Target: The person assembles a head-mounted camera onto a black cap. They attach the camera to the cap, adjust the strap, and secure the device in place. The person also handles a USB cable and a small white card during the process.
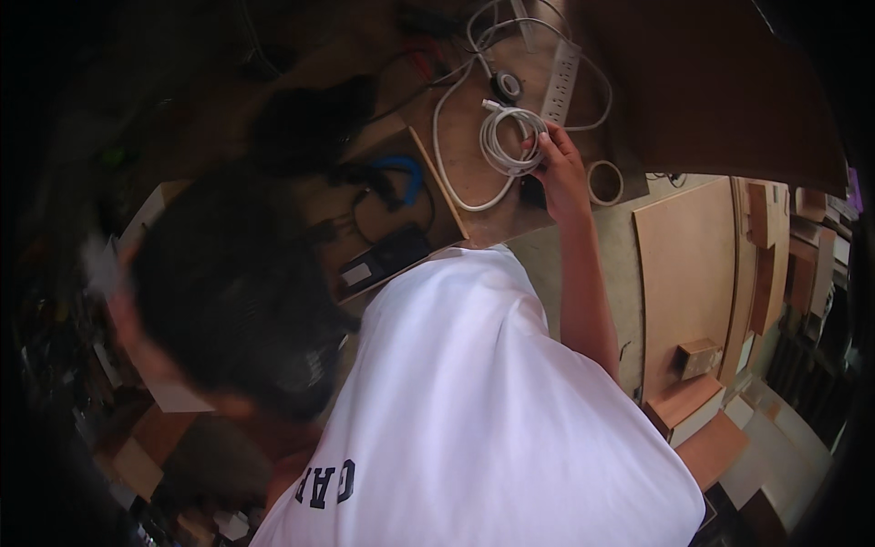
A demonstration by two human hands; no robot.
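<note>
My right hand reaches up and away from me, its fingers closed on a coiled white charging cable. One plug end of the cable sticks out at the coil's upper left. At the left, a large, blurred black shape fills the view close up. Smeared skin shows along its left edge, perhaps part of my left hand or arm, but no fingers can be made out. Between the black shape and my right hand lies a shallow wooden tray holding a black box-like device and a blue curved piece.
Beyond my right hand lie a white power strip, loose white cords and a small round black-and-white piece. A tape-like ring sits beside my wrist. Wooden panels and blocks line the right side.
</note>
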